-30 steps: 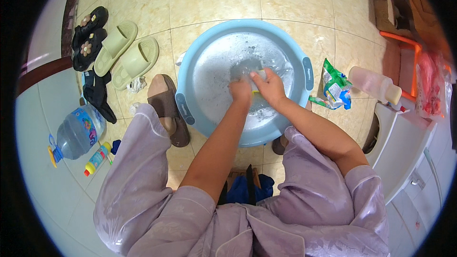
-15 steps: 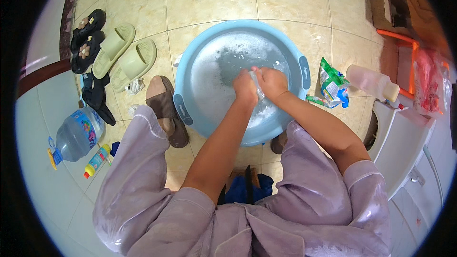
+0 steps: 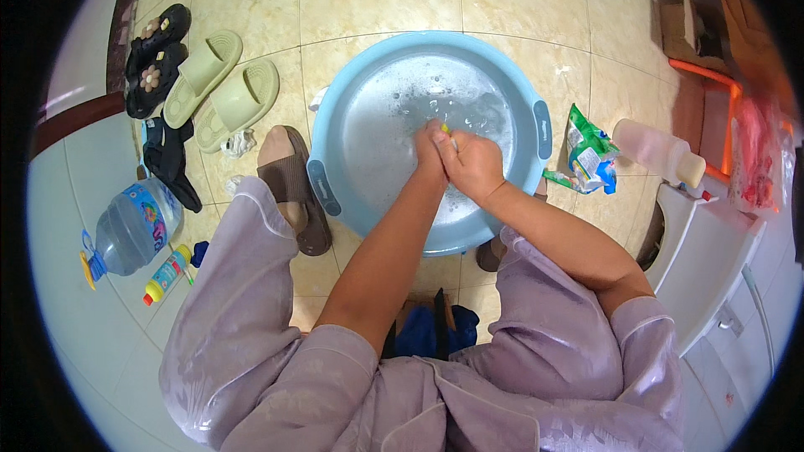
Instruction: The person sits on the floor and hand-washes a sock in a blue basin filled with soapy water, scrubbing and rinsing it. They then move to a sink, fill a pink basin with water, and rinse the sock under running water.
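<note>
Over soapy water, my left hand (image 3: 430, 155) and my right hand (image 3: 473, 166) are pressed together, fingers closed. Most of what they grip is hidden between them. Only a small yellow bit and a pale edge show at the thumbs, too little to name. Beneath my hands stands a round light-blue basin (image 3: 331, 109) with grey side grips, set on the floor between my feet. White suds cover much of its water (image 3: 385, 109).
To the left lie green slides (image 3: 239, 106), black clogs (image 3: 159, 79), a large water bottle (image 3: 134, 226) and a yellow-capped bottle (image 3: 167, 274). On the right are a green packet (image 3: 586, 151), a pinkish bottle (image 3: 657, 151) and a white stool-like piece (image 3: 699, 259).
My hands have closed more tightly together, and the pale wet thing between them shows less. A small yellow bit has come into sight. The suds have shifted in the basin.
</note>
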Demonstrator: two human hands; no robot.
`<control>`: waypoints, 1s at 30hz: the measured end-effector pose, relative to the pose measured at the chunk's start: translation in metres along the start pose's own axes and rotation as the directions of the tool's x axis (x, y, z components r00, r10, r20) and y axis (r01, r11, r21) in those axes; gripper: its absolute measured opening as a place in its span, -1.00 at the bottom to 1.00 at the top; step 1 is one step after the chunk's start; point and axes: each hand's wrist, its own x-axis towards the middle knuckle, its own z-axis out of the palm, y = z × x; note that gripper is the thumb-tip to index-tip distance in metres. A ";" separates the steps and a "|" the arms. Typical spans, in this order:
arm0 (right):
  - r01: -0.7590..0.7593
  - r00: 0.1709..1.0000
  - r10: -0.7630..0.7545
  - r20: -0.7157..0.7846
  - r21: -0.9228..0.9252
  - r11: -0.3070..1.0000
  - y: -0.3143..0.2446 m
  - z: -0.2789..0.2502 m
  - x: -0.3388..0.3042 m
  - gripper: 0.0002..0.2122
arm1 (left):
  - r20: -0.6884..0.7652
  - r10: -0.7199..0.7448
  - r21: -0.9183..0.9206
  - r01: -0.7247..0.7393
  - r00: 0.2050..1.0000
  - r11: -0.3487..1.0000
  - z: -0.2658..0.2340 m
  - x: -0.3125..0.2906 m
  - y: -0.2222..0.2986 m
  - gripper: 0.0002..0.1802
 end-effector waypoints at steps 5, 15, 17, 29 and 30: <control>-0.073 0.994 0.081 0.080 -0.094 0.993 0.011 0.003 0.012 -0.58 | -0.013 0.165 0.197 -0.159 0.986 0.967 0.003 0.005 -0.013 -0.75; -0.153 0.972 0.150 0.181 0.002 0.988 0.036 0.008 0.024 -0.55 | -0.026 -0.062 -0.053 0.061 0.998 0.997 -0.006 -0.001 -0.004 -0.64; -0.220 0.967 0.193 0.165 0.163 0.962 0.049 0.011 0.029 -0.56 | -0.092 -0.083 -0.122 0.072 0.992 0.990 -0.005 0.011 0.000 -0.65; -0.166 0.957 0.151 0.248 0.039 0.985 0.071 0.010 0.040 -0.63 | 0.136 0.365 0.847 -0.299 0.921 0.440 -0.036 0.007 0.002 -0.68; -0.166 0.963 0.131 0.236 0.132 0.977 0.079 0.017 0.039 -0.66 | 0.099 0.348 0.842 -0.265 0.932 0.470 -0.039 0.011 -0.002 -0.67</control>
